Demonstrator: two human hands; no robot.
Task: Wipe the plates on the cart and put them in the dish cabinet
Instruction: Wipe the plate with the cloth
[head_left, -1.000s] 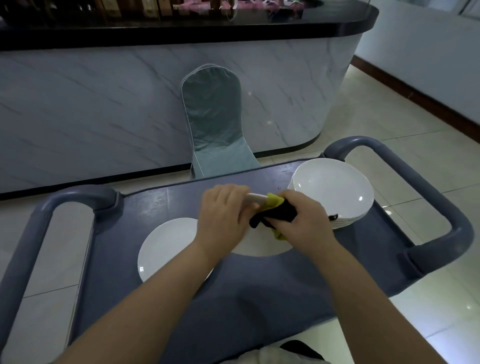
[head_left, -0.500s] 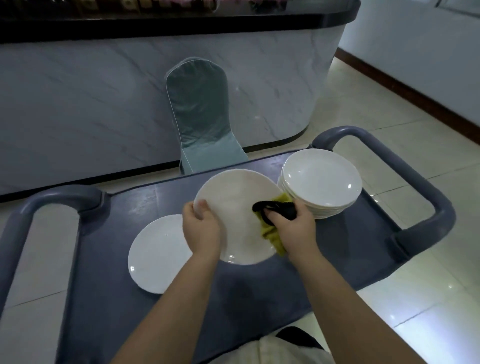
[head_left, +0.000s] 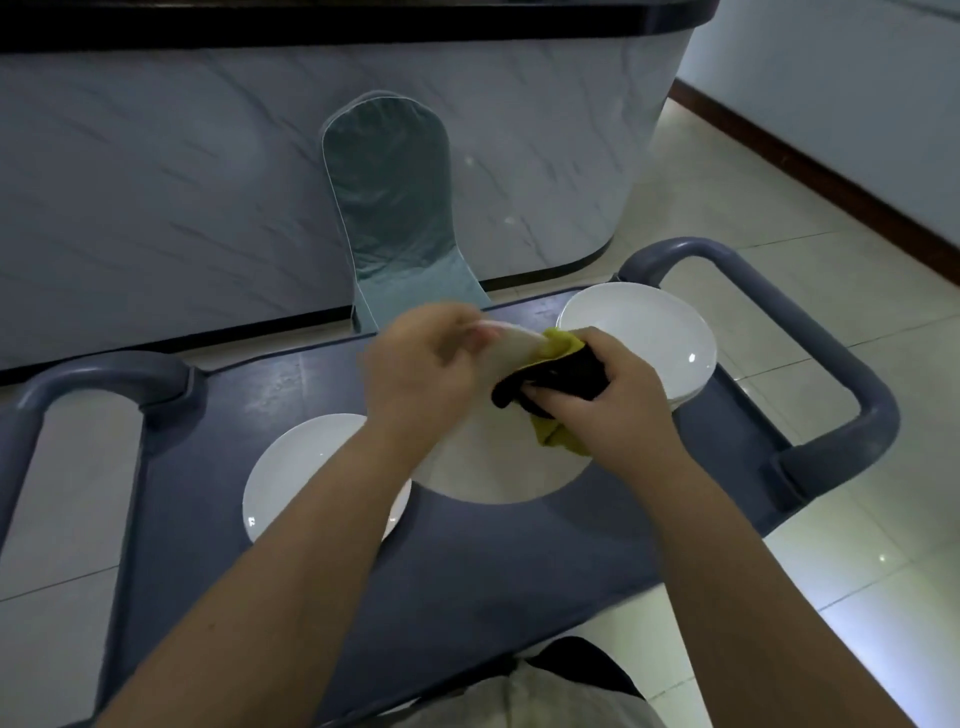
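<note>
Head camera, looking down over both forearms at a dark grey cart (head_left: 467, 582) with looped handles at its two ends. The plate (head_left: 493, 467) being wiped is white. It is held up off the cart top between the two hands, tilted, with its near edge low and its far edge raised towards the left hand.

The left hand (head_left: 421, 374) grips that raised far edge. The hand is blurred, so the fingers seem to curl over the rim, but exactly how they lie is hard to tell.

The right hand (head_left: 608, 400) is closed round a bunched cloth (head_left: 558, 441), yellow with a black part. It presses the cloth against the right side of the plate's face. The yellow shows both above and below the knuckles.

Just behind the right hand, at the far right of the cart, stands a stack of plates (head_left: 639, 332), white and upright, close to the right handle (head_left: 831, 364).

Another single plate (head_left: 301, 473) lies flat on the cart's left half. The left forearm crosses over its right edge.

Beyond the cart a chair (head_left: 389, 208) in a pale green cover stands against the marble front of a bar (head_left: 156, 182). Pale floor tiles (head_left: 753, 208) show to the right.
</note>
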